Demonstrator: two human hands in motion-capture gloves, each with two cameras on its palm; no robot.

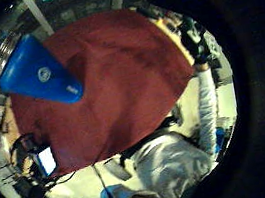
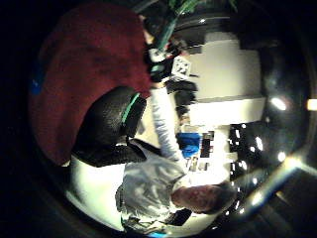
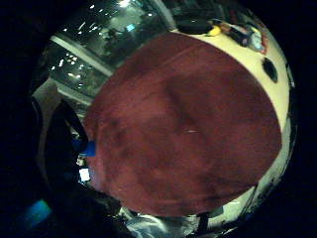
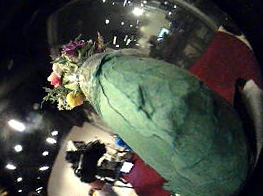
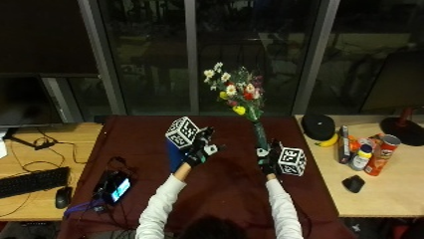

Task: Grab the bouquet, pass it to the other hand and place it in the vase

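Matt crinkled green paper round the bouquet, glossy smooth blue plastic vase, soft matt maroon cloth over the tabletop.

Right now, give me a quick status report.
Right hand grips bouquet upright. Left hand open above blue vase. Nothing between them.

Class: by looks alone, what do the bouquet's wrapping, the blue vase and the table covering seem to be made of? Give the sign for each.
Bouquet wrapping: green, matte, creased, probably crepe paper or felt. Vase: blue, smooth, with a soft sheen and a printed mark, likely plastic, possibly glazed ceramic. Table covering: dark red, matte, faintly rumpled, apparently cloth. The right hand holds the bouquet.
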